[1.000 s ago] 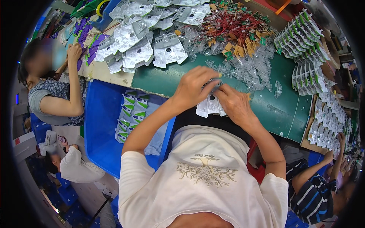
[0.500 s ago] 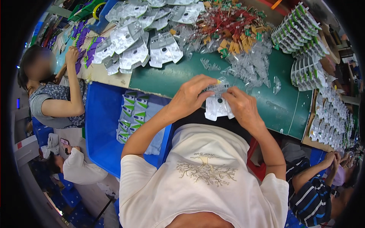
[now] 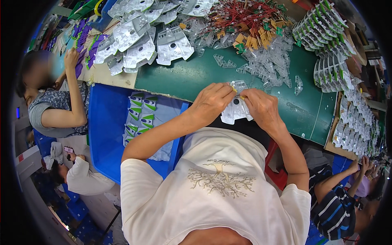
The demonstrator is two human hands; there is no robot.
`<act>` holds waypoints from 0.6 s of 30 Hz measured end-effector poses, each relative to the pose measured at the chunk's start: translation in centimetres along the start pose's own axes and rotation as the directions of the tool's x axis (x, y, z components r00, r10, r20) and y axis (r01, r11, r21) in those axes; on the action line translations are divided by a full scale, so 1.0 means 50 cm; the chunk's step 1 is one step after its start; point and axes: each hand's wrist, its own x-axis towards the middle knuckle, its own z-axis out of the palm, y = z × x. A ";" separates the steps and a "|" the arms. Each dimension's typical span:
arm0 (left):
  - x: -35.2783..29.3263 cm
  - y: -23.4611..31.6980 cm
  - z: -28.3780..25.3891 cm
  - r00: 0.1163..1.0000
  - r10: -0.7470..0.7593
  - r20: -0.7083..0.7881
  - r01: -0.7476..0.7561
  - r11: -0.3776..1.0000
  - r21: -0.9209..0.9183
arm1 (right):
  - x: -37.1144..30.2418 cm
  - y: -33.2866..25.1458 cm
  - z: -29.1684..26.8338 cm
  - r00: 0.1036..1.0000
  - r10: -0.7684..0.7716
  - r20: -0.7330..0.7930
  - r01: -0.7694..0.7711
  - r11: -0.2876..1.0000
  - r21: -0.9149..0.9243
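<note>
A silver-grey plastic housing (image 3: pixel 235 111) with a dark round hole lies at the table's front edge, its lower end sticking out past the edge. My left hand (image 3: pixel 213 101) is closed at its upper left, with fingertips pinched together beside a tiny yellow bit. What those fingers pinch is too small to name. From the right, my right hand (image 3: pixel 261 107) grips the housing's upper right side, its thumb and finger meeting near the left fingertips. Part of the housing is covered by both hands.
Beyond my hands are loose clear plastic pieces (image 3: pixel 267 61), red wires with small boards (image 3: pixel 249 20) and silver housings (image 3: pixel 174 45). Stacked housings (image 3: pixel 322 28) stand at right. A blue bin (image 3: pixel 107 130) with green-white parts is at left. Co-workers sit on both sides.
My left fingers, spread around the housing's top before, are now pinched together. Both hands' fingertips have come closer to each other over the housing. The view has shifted slightly.
</note>
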 end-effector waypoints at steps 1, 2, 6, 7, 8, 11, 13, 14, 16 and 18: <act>0.001 0.001 0.001 1.000 -0.010 -0.019 0.010 1.000 -0.013 | 0.002 0.000 -0.002 1.000 0.001 0.001 -0.001 1.000 0.001; 0.002 0.001 0.002 0.999 -0.020 -0.038 0.019 0.999 -0.026 | 0.006 -0.001 -0.008 1.000 0.021 0.007 -0.021 1.000 0.009; -0.004 -0.011 0.019 0.994 0.042 -0.098 -0.038 0.999 0.037 | 0.014 -0.013 -0.024 0.990 0.137 0.027 -0.137 0.990 0.023; -0.005 -0.014 0.021 0.995 0.024 -0.097 -0.025 1.000 -0.006 | 0.011 -0.014 -0.027 0.991 0.135 0.024 -0.135 0.991 0.020; -0.008 -0.015 0.023 0.995 0.007 -0.096 -0.012 0.999 -0.050 | 0.007 -0.015 -0.031 0.984 0.167 0.055 -0.170 0.985 0.042; -0.020 -0.016 0.037 0.978 -0.041 -0.203 0.012 0.989 -0.144 | -0.001 -0.012 -0.041 0.984 0.166 0.070 -0.171 0.983 0.070; -0.024 -0.008 0.047 0.961 -0.137 -0.240 0.072 0.962 -0.262 | -0.014 -0.023 -0.046 0.988 0.147 0.055 -0.151 0.985 0.080; -0.026 -0.005 0.051 0.935 -0.240 -0.261 0.131 0.917 -0.376 | -0.018 -0.032 -0.051 0.987 0.143 0.067 -0.149 0.985 0.085; -0.019 -0.009 0.048 0.937 -0.208 -0.282 0.091 0.922 -0.376 | -0.024 -0.037 -0.053 0.986 0.146 0.076 -0.153 0.984 0.092; -0.011 -0.013 0.042 0.962 -0.196 -0.192 0.089 0.885 -0.456 | -0.026 -0.037 -0.051 0.983 0.159 0.090 -0.165 0.984 0.068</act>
